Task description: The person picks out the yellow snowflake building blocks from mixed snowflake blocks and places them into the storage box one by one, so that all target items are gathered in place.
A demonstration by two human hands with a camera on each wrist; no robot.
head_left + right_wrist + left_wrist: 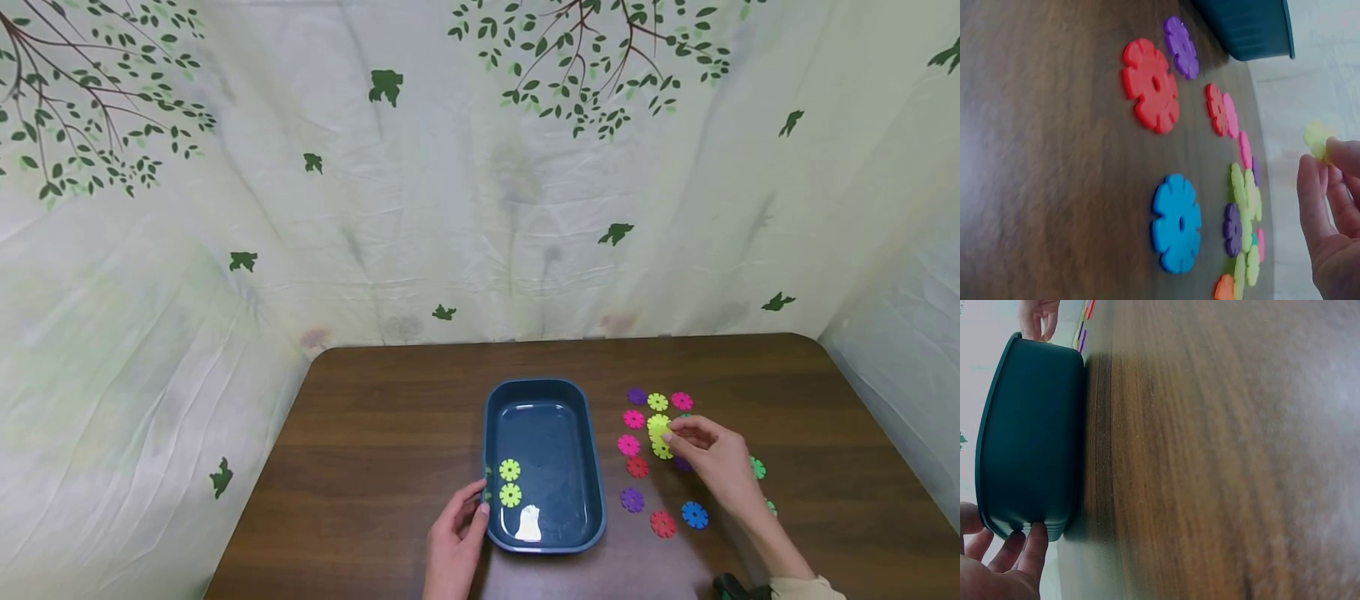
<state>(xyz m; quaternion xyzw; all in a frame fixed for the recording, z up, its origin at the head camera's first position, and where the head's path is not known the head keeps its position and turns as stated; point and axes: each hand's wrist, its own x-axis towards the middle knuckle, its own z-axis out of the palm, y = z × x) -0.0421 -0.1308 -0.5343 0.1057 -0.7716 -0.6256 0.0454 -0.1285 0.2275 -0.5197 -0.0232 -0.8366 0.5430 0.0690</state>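
My right hand [712,458] pinches a yellow flower-shaped plastic disc [1316,136] between thumb and fingertips. In the right wrist view that disc is raised above the table. Below and around this hand lie loose flower discs, among them a blue disc [694,515], a red disc [663,524] and a purple disc [632,500]. My left hand [456,537] grips the near left edge of a dark blue tray [596,467], fingers against its outer wall in the left wrist view. Two yellow-green discs [510,482] lie inside the tray, near its left wall.
Both stand on a brown wooden table [375,442]. Several pink, yellow and purple discs, with a pink disc [682,401] at the back, lie right of the tray. A green disc [758,467] is partly behind the right forearm. Leaf-printed cloth [480,208] hangs behind.
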